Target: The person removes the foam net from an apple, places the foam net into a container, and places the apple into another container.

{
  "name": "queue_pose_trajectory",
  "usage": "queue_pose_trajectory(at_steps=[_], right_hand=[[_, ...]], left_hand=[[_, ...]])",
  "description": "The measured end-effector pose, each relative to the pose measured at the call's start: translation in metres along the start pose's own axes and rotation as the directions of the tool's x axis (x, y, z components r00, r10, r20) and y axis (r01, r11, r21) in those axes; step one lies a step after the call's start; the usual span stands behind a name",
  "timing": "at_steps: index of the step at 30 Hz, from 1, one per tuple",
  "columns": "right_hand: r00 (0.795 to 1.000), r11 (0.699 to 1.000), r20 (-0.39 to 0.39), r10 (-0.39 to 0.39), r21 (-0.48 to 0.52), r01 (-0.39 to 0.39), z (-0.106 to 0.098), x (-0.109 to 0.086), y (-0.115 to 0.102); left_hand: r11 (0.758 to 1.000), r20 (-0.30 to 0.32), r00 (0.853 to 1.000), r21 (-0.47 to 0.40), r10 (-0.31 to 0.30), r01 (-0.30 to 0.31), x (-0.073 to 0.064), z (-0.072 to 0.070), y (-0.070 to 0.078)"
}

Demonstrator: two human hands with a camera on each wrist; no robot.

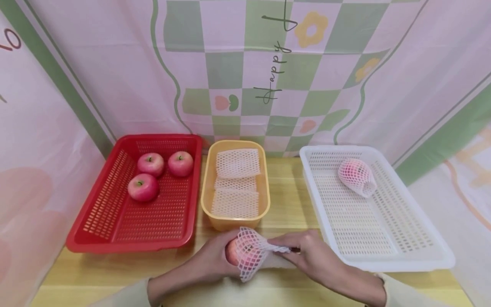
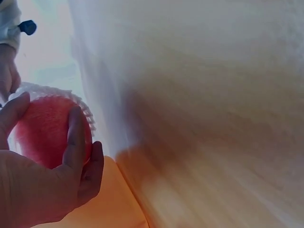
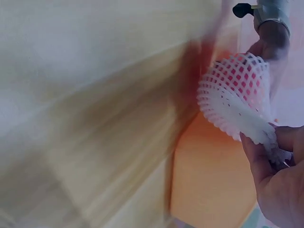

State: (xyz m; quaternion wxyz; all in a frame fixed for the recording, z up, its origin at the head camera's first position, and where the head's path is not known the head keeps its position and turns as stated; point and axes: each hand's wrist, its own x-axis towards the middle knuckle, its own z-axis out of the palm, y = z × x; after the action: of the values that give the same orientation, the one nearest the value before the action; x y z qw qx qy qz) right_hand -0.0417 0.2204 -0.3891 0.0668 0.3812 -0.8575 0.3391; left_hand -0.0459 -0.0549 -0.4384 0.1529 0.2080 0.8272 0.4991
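Observation:
My left hand [image 1: 215,256] grips a red apple [image 2: 47,133] from its left side, fingers curled round it. A white foam net sleeve [image 1: 251,253] is spread over the apple's right part, its wide mouth toward the left hand. My right hand [image 1: 316,258] pinches the narrow, gathered end of that sleeve between thumb and fingers. In the right wrist view the foam net [image 3: 232,97] flares out over the apple from the pinched end. Both hands are above the table, just in front of the yellow basket [image 1: 205,202].
At the left, a red basket [image 1: 130,246] holds 3 bare apples [image 1: 143,187]. Flat foam nets [image 1: 238,163] lie in the yellow basket. A white basket [image 1: 391,265] at the right contains one netted apple [image 1: 356,175]. A patterned curtain [image 1: 226,68] hangs behind the wooden table [image 1: 285,187].

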Motion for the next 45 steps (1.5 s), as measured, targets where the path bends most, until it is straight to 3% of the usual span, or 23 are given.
queue_pose_trajectory(at_steps=[8,13,18,25,29,34,40,45], right_hand=[[0.999,0.999,0.032,-0.022,-0.049,0.024,-0.016,0.006,-0.006],[0.999,0.998,0.044,-0.02,-0.058,0.022,-0.03,0.009,-0.01],[0.999,0.994,0.042,-0.032,-0.099,0.036,-0.042,0.012,-0.011],[0.996,0.981,0.044,-0.074,-0.176,0.081,-0.055,0.019,-0.019],[0.992,0.974,0.044,-0.121,-0.188,0.127,-0.064,0.025,-0.024],[0.987,0.965,0.032,-0.159,-0.207,0.163,-0.075,0.036,-0.032],[0.979,0.955,0.009,-0.205,-0.216,0.202,-0.086,0.051,-0.037],[0.975,0.948,-0.006,-0.222,-0.236,0.214,-0.093,0.064,-0.039]], left_hand=[[0.994,0.0,0.999,0.101,0.039,-0.039,-0.002,-0.003,0.002],[0.986,0.022,1.0,0.167,0.012,-0.016,-0.005,-0.006,0.0],[0.992,0.022,1.0,0.129,0.005,-0.007,-0.008,-0.009,-0.003],[0.995,0.024,0.997,0.079,0.067,-0.068,-0.014,-0.015,-0.004],[0.995,0.033,0.997,0.067,0.072,-0.074,-0.018,-0.019,-0.003],[0.996,0.043,0.997,0.06,0.067,-0.07,-0.024,-0.026,0.005],[0.993,0.052,0.993,0.044,0.103,-0.105,-0.032,-0.041,0.021],[0.996,0.073,0.994,0.034,0.076,-0.079,-0.039,-0.056,0.037]])
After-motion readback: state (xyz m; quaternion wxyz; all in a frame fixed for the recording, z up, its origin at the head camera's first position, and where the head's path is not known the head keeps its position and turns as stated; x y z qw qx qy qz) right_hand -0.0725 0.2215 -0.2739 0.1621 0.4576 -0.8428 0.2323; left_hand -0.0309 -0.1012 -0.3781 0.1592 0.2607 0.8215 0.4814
